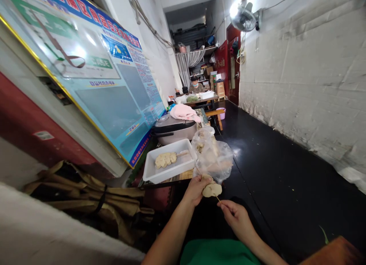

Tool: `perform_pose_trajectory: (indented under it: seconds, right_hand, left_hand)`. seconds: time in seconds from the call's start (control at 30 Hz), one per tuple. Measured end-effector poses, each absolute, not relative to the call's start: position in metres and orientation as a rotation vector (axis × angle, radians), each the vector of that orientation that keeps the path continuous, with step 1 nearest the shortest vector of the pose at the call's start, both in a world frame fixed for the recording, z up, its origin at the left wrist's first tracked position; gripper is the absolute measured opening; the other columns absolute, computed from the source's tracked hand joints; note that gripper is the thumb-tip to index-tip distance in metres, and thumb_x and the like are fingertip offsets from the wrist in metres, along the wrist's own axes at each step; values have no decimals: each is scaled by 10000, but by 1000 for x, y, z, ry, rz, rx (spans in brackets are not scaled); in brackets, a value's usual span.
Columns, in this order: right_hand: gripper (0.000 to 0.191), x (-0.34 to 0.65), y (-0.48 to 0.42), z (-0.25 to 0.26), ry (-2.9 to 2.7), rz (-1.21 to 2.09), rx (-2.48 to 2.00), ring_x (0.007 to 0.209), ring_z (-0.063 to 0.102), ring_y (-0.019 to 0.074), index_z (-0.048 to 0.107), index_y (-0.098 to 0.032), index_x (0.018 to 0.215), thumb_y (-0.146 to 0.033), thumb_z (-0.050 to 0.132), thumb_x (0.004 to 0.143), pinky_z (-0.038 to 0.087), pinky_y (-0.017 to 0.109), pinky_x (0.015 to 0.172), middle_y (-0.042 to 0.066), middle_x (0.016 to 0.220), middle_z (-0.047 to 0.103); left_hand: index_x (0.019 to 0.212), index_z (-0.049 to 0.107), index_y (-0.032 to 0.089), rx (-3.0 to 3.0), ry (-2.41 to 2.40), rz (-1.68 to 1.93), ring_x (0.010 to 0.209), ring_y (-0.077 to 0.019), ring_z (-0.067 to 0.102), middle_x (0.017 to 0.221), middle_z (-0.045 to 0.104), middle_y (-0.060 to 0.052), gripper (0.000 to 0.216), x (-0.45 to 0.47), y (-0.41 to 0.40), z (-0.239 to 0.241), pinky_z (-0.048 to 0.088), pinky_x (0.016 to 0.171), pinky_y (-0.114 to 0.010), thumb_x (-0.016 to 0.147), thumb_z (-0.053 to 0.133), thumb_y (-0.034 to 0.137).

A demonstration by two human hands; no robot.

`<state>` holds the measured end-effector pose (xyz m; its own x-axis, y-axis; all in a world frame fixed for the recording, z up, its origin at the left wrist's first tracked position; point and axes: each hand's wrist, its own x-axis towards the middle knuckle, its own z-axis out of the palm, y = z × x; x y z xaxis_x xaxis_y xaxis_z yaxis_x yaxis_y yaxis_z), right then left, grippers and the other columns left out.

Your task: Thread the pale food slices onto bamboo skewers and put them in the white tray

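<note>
Pale, round slices [212, 190] are threaded on a thin wooden skewer [218, 199] in front of me. My left hand [196, 189] is closed around the slices, with thumb and fingers pressing them. The skewer's lower end is pinched in my right hand [235, 215], between thumb and forefinger. Just beyond my left hand lies a clear plastic bag [215, 156], with its contents hard to make out. A white tray [151, 175] stands to the left of the bag. In it rest similar pale slices [166, 160] in an overlapping row, with skewer ends sticking out to the right.
Behind the tray sits a grey and black appliance [175, 131] with a pink cloth [184, 112] on top. A large blue notice board [108, 93] leans at the left. Folded brown material [85, 200] lies below it. A fan [245, 19] hangs on the right wall.
</note>
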<state>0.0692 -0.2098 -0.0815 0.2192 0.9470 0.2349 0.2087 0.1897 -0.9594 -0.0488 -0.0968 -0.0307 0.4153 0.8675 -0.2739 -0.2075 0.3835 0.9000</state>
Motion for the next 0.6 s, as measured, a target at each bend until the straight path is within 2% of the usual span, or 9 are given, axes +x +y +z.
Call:
perform_pose_trajectory:
  seconds: [0.2, 0.37, 0.47, 0.6]
  right_hand:
    - [286, 71, -209, -83, -1271, 738, -1303, 672, 643, 196, 728, -150, 856, -306, 489, 842, 494, 264, 628, 64, 734, 712]
    - [302, 78, -208, -85, -1197, 746, -1306, 695, 646, 210, 725, -137, 870, -348, 513, 828, 495, 269, 643, 80, 740, 711]
    - [316, 84, -210, -88, -1124, 752, -1306, 590, 596, 176, 721, -133, 872, -388, 545, 810, 464, 244, 559, 56, 670, 676]
    - [369, 97, -216, -93, -979, 818, -1321, 403, 372, 102, 705, -136, 901, -460, 570, 786, 307, 207, 395, -47, 471, 447]
  left_hand:
    - [731, 636, 96, 914, 853, 777, 582, -148, 605, 677, 674, -77, 331, -47, -96, -32, 479, 594, -271, 561, 801, 326]
    - [905, 622, 132, 921, 812, 769, 684, -170, 637, 823, 685, -82, 391, -53, -95, -26, 499, 619, -288, 678, 708, 439]
    - [988, 603, 143, 1035, 901, 875, 767, -185, 649, 863, 684, -83, 436, -58, -92, -19, 507, 673, -295, 694, 690, 452]
    - [990, 601, 132, 1274, 995, 1041, 773, -186, 654, 856, 686, -92, 362, -60, -71, -11, 514, 731, -315, 758, 624, 409]
